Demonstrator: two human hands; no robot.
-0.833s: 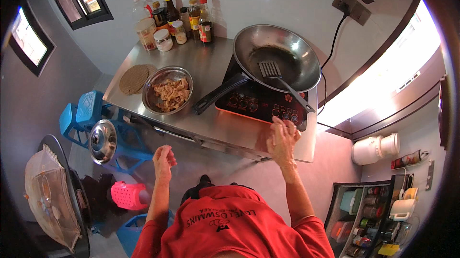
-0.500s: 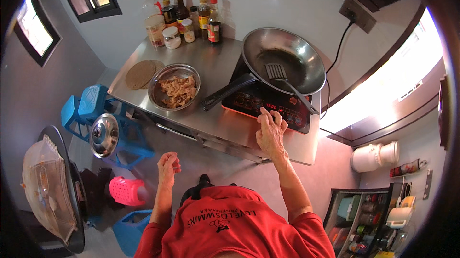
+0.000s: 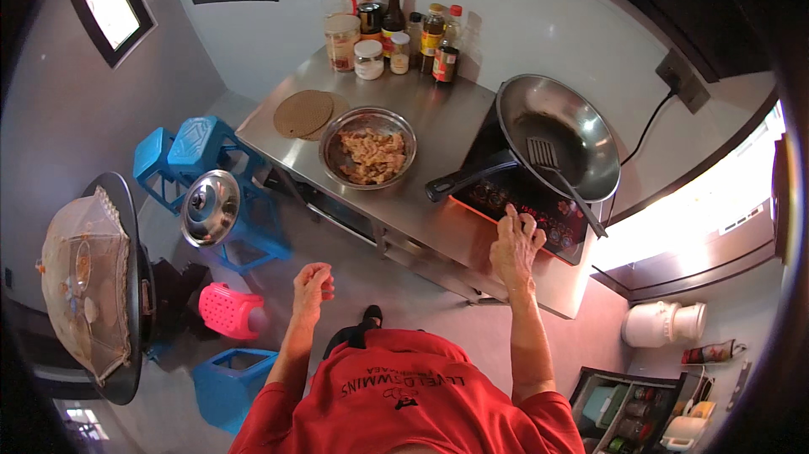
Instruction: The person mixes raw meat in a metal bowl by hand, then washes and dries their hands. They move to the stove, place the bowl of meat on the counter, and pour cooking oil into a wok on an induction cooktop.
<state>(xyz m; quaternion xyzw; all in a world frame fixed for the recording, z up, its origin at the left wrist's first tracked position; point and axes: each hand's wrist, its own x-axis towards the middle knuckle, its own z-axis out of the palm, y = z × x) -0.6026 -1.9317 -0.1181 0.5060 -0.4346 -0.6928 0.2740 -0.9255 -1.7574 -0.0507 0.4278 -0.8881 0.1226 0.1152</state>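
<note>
My right hand (image 3: pixel 517 250) reaches to the front of a black induction cooktop (image 3: pixel 480 191), one finger extended at its lit control panel. Nothing is held in that hand, and the other fingers are partly bent. On the cooktop sits a metal wok (image 3: pixel 581 104), its black handle pointing left. A slotted spatula (image 3: pixel 543 152) lies in the wok, with its handle over the near right rim. My left hand (image 3: pixel 313 287) hangs in front of the counter, loosely curled and empty. Left of the cooktop stands a metal bowl (image 3: pixel 329 149) of pale, marinated-looking meat pieces (image 3: pixel 372 156).
Several sauce bottles and jars (image 3: pixel 393 26) stand against the wall on the steel counter (image 3: pixel 451 146). Round brown mats (image 3: pixel 303 113) lie left of the bowl. Blue stools (image 3: pixel 199 141), a pot lid (image 3: pixel 211 208) and a pink stool (image 3: pixel 227 311) are at left. A power cord (image 3: pixel 645 132) runs down behind the wok.
The view has turned left, so the counter and wok appear farther right. My right hand stays at the panel, its finger now farther left along it. My left hand remains empty.
</note>
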